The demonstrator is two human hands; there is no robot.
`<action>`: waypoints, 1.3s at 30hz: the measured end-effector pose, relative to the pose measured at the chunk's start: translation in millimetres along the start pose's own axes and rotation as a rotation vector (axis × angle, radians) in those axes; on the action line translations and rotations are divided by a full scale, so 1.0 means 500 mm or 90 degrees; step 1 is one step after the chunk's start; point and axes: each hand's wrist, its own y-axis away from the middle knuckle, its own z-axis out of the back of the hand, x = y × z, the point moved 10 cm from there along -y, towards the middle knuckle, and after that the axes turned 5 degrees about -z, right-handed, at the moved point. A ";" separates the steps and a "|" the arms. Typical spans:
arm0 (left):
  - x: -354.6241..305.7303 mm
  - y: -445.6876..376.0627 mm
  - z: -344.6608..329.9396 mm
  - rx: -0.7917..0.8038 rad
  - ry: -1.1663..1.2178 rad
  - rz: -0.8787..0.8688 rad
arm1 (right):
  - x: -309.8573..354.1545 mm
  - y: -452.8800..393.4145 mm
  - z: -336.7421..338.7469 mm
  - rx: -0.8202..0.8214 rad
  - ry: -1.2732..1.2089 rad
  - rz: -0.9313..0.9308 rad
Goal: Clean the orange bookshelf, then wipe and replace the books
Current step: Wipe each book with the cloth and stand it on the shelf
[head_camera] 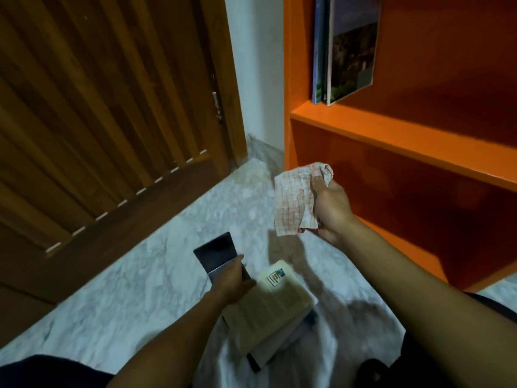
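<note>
From the head camera, the person sits on a pale marble floor (117, 298) in front of an orange bookshelf (397, 135). The left hand (233, 281) is closed around a thin dark book (216, 254), lifted at a tilt just above a stack of books (272, 306) that lies on the floor between the person's legs. The top book of the stack has a beige cover with printed text and a small label near its far corner; paler and darker books show beneath it.

The right hand (331, 212) is clenched on a crumpled white cloth with red checks (296, 201), held in the air in front of the shelf's lower compartment and well apart from the dark book. On the board above that compartment, two thin books (351, 46) stand upright against the left wall of the bookshelf, the nearer one with a landscape photograph on its cover. A brown slatted wooden door (98, 113) stands to the left, with a strip of white wall between it and the shelf.
</note>
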 end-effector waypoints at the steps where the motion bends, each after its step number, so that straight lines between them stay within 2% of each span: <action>1: 0.020 0.002 -0.020 0.014 -0.001 -0.001 | -0.003 -0.005 -0.005 0.009 0.000 -0.003; 7: 0.112 0.011 -0.109 0.090 -0.033 0.051 | -0.019 -0.020 -0.014 0.058 0.016 -0.005; 12: 0.145 0.014 -0.130 0.083 -0.129 0.117 | -0.024 -0.026 -0.004 0.065 0.023 0.001; 16: 0.140 0.015 -0.131 0.096 -0.191 0.126 | -0.027 -0.026 -0.009 0.073 0.019 -0.001; 19: 0.137 0.016 -0.132 0.098 -0.176 0.130 | -0.029 -0.027 -0.008 0.076 0.016 -0.004; 23: 0.106 -0.006 -0.136 0.088 -0.039 0.067 | -0.031 -0.024 0.002 0.072 0.010 -0.017; 28: -0.022 -0.027 -0.035 0.089 -0.044 -0.040 | -0.019 -0.036 0.032 0.005 0.003 0.003; 32: -0.089 -0.037 0.099 0.043 0.000 -0.032 | -0.028 -0.067 0.077 -0.103 0.087 0.047; 39: -0.151 0.023 0.344 -0.119 0.376 0.003 | -0.027 -0.074 0.119 -0.257 0.037 0.121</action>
